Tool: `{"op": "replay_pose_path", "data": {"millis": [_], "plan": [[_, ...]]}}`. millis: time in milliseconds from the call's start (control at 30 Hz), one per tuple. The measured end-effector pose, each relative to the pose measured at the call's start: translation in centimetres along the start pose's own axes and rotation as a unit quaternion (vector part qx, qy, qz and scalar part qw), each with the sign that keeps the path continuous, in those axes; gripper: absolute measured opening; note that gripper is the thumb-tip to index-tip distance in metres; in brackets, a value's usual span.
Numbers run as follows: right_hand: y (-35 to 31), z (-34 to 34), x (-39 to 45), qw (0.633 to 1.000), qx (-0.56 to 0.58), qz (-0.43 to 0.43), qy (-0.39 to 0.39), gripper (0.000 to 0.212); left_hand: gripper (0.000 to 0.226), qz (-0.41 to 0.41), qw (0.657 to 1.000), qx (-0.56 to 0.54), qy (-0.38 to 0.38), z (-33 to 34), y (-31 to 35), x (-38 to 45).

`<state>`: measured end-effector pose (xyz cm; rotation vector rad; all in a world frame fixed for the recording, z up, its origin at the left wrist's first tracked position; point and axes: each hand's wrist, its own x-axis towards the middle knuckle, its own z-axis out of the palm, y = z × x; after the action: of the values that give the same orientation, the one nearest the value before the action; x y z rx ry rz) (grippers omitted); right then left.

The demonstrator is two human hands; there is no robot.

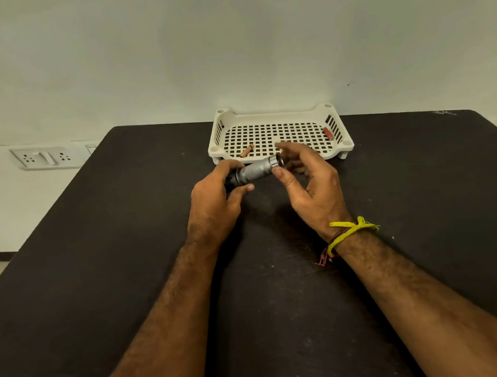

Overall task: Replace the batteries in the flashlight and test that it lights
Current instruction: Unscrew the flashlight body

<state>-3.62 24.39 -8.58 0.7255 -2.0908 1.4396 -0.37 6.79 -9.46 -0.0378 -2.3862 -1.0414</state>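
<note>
Currently, both forearms reach forward over the black table. Left hand: fingers and thumb curled round the dark tail end of one silver flashlight, held level above the table. Right hand: thumb and forefinger pinching the flashlight's head end. Two batteries: one orange battery and one red battery, well apart in one white perforated tray just beyond the hands.

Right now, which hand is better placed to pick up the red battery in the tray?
The right hand. It pinches only the flashlight head, near the tray, on the red battery's side. The left hand grips the flashlight's tail, farther away.
</note>
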Motion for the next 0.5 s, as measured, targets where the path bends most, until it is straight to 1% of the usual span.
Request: {"op": "replay_pose_path", "data": {"millis": [67,133,200,267,333,400,467,500], "plan": [[0.06,0.09,-0.06,0.999,0.010,0.032,0.015,0.026,0.038,0.001,1.000,0.000,0.000,0.00,0.02,-0.01],[0.35,-0.07,0.05,1.000,0.001,0.021,0.009,0.023,0.037,0.000,1.000,0.007,0.004,0.00,-0.04,0.01],[0.33,-0.16,0.16,1.000,-0.004,-0.015,-0.013,0.031,0.037,-0.001,1.000,0.003,0.014,0.04,-0.18,0.07],[0.12,0.03,0.02,1.000,-0.001,-0.002,-0.016,0.037,0.037,0.000,1.000,-0.003,0.016,0.10,-0.27,0.08],[-0.02,0.22,-0.05,0.999,0.008,0.034,0.002,0.027,0.037,0.006,1.000,0.000,0.012,0.14,-0.29,0.09],[0.28,0.00,0.04,1.000,0.002,0.025,0.003,0.022,0.038,0.017,1.000,0.009,0.011,0.26,-0.37,0.16],[0.33,-0.09,0.13,1.000,-0.009,-0.003,-0.013,0.031,0.039,0.019,1.000,0.010,0.016,0.28,-0.43,0.20],[0.30,-0.05,0.10,1.000,-0.007,0.005,-0.018,0.035,0.040,0.021,1.000,0.008,0.018,0.28,-0.45,0.19]]}}
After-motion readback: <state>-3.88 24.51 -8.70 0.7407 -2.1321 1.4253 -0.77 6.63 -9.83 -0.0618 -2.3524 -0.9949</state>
